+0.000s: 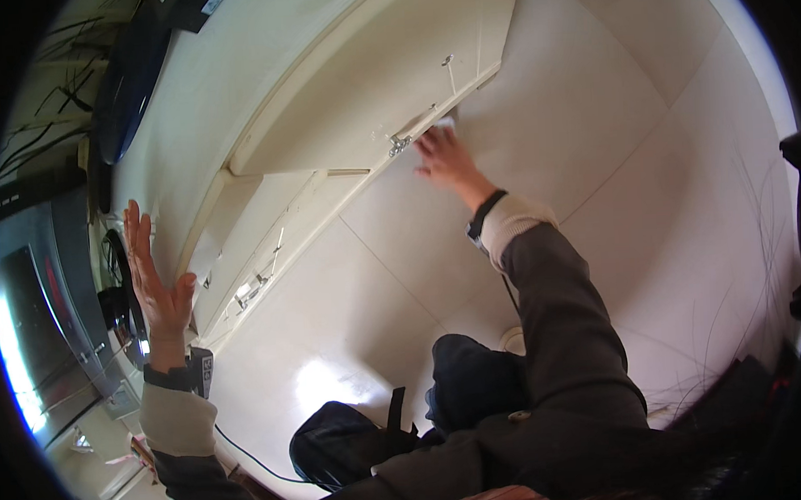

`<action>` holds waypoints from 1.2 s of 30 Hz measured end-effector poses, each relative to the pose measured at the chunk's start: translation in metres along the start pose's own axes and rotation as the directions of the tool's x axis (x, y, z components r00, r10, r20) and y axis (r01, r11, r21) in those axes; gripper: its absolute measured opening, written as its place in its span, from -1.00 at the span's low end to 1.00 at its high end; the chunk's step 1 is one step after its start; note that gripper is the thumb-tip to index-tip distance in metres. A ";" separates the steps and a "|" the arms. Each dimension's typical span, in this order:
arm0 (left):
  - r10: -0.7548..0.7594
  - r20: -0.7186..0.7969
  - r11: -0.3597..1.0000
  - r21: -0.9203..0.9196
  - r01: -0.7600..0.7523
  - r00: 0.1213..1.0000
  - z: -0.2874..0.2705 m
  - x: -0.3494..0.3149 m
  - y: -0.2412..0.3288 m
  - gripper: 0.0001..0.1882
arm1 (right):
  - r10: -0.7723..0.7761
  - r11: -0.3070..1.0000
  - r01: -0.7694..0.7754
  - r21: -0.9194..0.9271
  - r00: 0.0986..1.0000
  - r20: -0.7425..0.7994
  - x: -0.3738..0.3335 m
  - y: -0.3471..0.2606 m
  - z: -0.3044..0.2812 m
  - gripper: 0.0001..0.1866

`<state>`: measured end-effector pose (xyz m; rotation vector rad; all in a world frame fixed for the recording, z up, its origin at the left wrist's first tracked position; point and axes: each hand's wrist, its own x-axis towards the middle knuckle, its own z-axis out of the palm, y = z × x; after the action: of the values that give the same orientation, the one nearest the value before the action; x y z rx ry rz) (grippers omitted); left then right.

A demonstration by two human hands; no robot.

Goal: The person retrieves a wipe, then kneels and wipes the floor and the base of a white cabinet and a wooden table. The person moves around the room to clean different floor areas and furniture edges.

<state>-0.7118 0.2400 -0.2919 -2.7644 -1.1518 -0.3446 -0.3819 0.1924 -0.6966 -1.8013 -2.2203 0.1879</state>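
In the head view we see our right hand (446, 159) pressing a small white cloth (447, 123) against the lower edge of the open cream cupboard door (385, 90). Our left hand (156, 278) is spread wide and flat, holding nothing, by the cream worktop (188, 98). We cannot see inside the cupboard.

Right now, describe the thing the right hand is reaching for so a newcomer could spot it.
Find the cream cabinet along the tiled floor. Follow its open door to the lower edge, where the right hand reaches. There sits a small metal latch, the only shiny fitting at that corner.
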 end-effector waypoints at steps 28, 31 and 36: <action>0.071 -0.169 0.997 0.043 -0.065 0.983 0.007 -0.008 -0.020 0.03 | -0.280 0.947 0.215 0.238 0.916 0.286 -0.022 -0.238 0.041 -0.09; 0.093 -0.190 0.995 0.036 -0.088 0.977 0.008 -0.009 -0.024 0.02 | -0.420 0.902 0.354 0.246 0.851 0.315 -0.014 -0.278 0.052 -0.12; 0.155 -0.148 0.982 0.129 -0.137 0.977 0.001 -0.010 -0.025 0.04 | -0.658 0.735 0.663 0.139 0.649 0.382 -0.045 -0.318 0.054 -0.12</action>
<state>-0.7366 0.2507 -0.2944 -2.6455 -0.8959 -0.4531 -0.6878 0.0838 -0.6680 -0.8682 -3.0205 0.4227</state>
